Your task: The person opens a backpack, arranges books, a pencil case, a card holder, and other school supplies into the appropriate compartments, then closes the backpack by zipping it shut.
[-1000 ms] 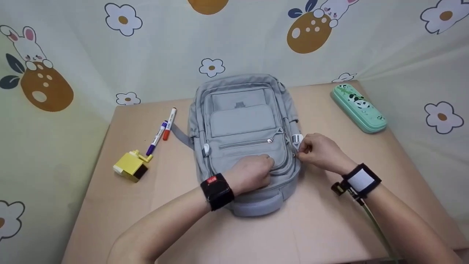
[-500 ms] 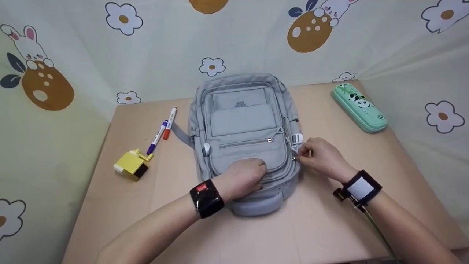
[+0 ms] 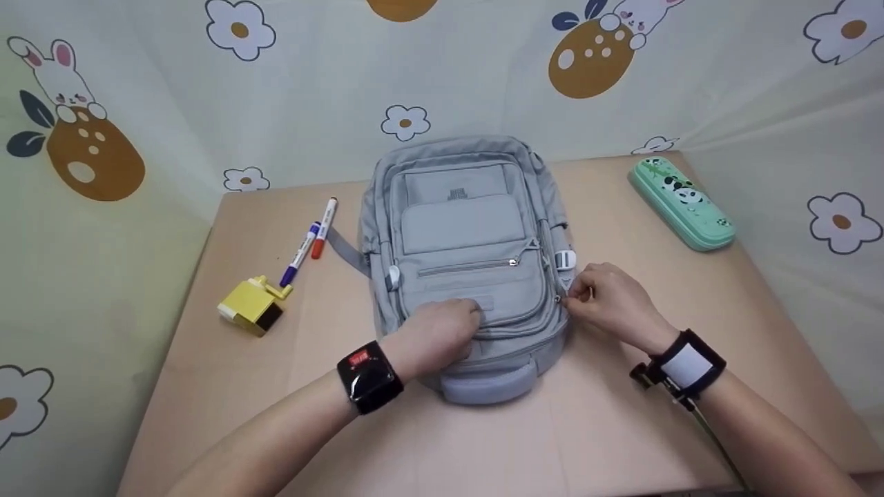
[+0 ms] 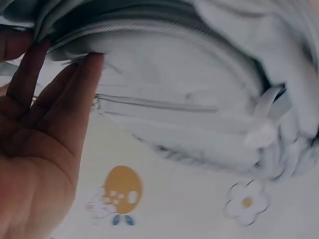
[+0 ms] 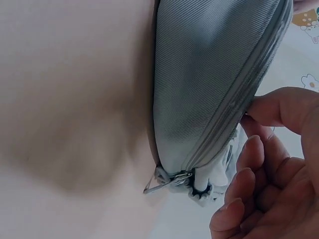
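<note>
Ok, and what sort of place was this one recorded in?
Probably a makeshift indoor recording corner: cartoon-printed fabric hangs behind and beside a tan tabletop, and two black wristbands are being worn.

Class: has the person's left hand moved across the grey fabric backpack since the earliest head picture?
Yes: judged against the grey fabric backpack, which stays put, the left hand has shifted leftward in the head view, away from the right hand.

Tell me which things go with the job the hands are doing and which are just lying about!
Seem part of the job:
grey backpack
left hand, on the backpack
right hand, pinching the backpack's edge

Seem just lying about:
green panda case
purple marker
red marker
yellow boxy thing
</note>
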A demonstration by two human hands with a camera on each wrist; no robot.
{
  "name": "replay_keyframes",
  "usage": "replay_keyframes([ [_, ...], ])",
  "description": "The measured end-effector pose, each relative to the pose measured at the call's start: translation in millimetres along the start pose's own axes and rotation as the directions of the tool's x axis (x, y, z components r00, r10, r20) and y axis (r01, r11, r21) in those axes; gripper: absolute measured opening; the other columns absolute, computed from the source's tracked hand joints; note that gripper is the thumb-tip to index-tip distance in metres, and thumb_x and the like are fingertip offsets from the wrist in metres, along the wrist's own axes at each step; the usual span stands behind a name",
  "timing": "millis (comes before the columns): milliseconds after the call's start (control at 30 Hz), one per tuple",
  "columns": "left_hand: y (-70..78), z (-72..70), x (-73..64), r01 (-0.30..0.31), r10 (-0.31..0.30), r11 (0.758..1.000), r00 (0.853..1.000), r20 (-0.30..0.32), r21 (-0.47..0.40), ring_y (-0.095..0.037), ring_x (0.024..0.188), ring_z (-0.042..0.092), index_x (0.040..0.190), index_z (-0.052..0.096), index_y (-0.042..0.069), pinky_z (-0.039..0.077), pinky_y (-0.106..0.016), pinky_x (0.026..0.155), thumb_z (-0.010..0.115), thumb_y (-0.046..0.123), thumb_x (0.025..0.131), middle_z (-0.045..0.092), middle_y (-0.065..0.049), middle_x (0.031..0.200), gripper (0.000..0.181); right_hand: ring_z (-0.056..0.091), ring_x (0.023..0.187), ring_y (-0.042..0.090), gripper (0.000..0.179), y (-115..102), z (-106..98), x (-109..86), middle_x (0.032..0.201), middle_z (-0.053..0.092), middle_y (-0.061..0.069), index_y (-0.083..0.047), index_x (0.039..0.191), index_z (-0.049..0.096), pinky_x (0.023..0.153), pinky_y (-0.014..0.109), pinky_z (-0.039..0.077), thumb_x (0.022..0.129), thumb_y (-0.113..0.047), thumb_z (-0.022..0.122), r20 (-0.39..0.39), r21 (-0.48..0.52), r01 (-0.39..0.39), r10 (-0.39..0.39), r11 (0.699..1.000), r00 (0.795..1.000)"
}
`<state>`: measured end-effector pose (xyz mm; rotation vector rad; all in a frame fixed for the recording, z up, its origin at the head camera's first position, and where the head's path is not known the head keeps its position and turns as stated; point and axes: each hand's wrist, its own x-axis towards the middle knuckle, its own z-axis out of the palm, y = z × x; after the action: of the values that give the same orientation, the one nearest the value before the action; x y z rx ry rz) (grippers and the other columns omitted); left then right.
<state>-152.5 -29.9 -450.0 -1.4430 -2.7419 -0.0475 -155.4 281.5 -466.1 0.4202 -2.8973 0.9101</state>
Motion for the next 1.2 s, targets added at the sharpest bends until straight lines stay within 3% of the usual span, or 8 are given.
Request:
replay_keyframes([
  [100, -6.2, 0.9, -0.7, 0.041, -0.043, 0.996, 0.999, -0.028, -0.085, -0.019, 0.074, 0.062, 0.095, 0.064, 0.007, 0.057, -0.034, 0.065, 0.069, 0.010, 0.082, 0.063, -0.001, 0.091, 0.014, 0.052, 0.075, 0.018, 0.010, -4.6, -1.1, -4.0, 0.076, 0.058, -0.003, -0.016, 0.075, 0.070, 0.065, 0.033, 0.042, 0.079, -0.011, 0.077, 0.015, 0.033, -0.026, 0.026, 0.999, 1.000],
  [300, -12.3, 0.3, -0.2, 0.029, -0.039, 0.990, 0.997, -0.067, -0.141, -0.019, 0.064, 0.057, 0.084, 0.058, 0.010, 0.053, -0.036, 0.057, 0.067, 0.009, 0.077, 0.058, 0.000, 0.083, 0.012, 0.056, 0.073, 0.017, 0.008, -22.4, 2.6, -14.2, 0.079, 0.061, -0.002, -0.015, 0.076, 0.071, 0.063, 0.029, 0.046, 0.080, -0.009, 0.075, 0.112, 0.149, -0.100, 0.083, 0.984, 0.990],
  [433, -14.1, -0.3, 0.2, 0.026, -0.036, 0.987, 0.997, -0.064, -0.160, -0.018, 0.065, 0.055, 0.083, 0.056, 0.010, 0.053, -0.035, 0.058, 0.068, 0.010, 0.077, 0.057, 0.001, 0.082, 0.013, 0.058, 0.073, 0.017, 0.007, -37.1, 9.0, -18.4, 0.082, 0.064, -0.003, -0.016, 0.078, 0.072, 0.061, 0.028, 0.049, 0.082, -0.012, 0.076, 0.179, 0.216, -0.109, 0.070, 0.970, 0.981],
  [567, -14.8, 0.9, -1.4, 0.010, -0.023, 0.985, 0.997, -0.074, -0.171, -0.017, 0.067, 0.055, 0.082, 0.056, 0.012, 0.052, -0.033, 0.060, 0.067, 0.009, 0.079, 0.058, 0.001, 0.084, 0.012, 0.057, 0.070, 0.015, 0.009, -45.6, 14.2, -18.4, 0.079, 0.065, -0.007, -0.020, 0.077, 0.072, 0.058, 0.028, 0.047, 0.083, -0.015, 0.077, 0.180, 0.218, -0.068, 0.028, 0.974, 0.983],
  [800, -19.3, 1.0, -14.0, -0.061, 0.050, 0.987, 0.995, -0.081, -0.147, -0.017, 0.078, 0.059, 0.083, 0.060, 0.011, 0.054, -0.032, 0.068, 0.071, 0.016, 0.089, 0.062, 0.000, 0.092, 0.013, 0.057, 0.067, 0.014, 0.011, -46.1, 17.2, -18.0, 0.077, 0.064, -0.008, -0.020, 0.076, 0.072, 0.056, 0.027, 0.046, 0.083, -0.015, 0.079, 0.181, 0.233, -0.063, 0.020, 0.970, 0.983],
  [967, -30.5, -5.0, -31.2, -0.068, 0.063, 0.989, 0.997, -0.045, -0.128, -0.019, 0.087, 0.061, 0.086, 0.063, 0.012, 0.054, -0.032, 0.075, 0.080, 0.020, 0.086, 0.065, -0.002, 0.100, 0.019, 0.057, 0.066, 0.015, 0.010, -45.6, 15.9, -17.9, 0.078, 0.066, -0.006, -0.018, 0.078, 0.072, 0.054, 0.026, 0.046, 0.084, -0.015, 0.080, 0.199, 0.262, -0.094, 0.042, 0.960, 0.979],
  [1200, -48.3, 0.2, -50.4, -0.062, 0.062, 0.998, 0.997, -0.039, 0.002, -0.021, 0.103, 0.065, 0.097, 0.074, 0.009, 0.056, -0.033, 0.084, 0.075, 0.008, 0.088, 0.068, -0.005, 0.114, 0.010, 0.056, 0.068, 0.017, 0.010, -44.3, 14.7, -17.5, 0.081, 0.067, -0.004, -0.018, 0.079, 0.073, 0.055, 0.025, 0.045, 0.085, -0.017, 0.081, 0.212, 0.284, -0.126, 0.066, 0.950, 0.975],
])
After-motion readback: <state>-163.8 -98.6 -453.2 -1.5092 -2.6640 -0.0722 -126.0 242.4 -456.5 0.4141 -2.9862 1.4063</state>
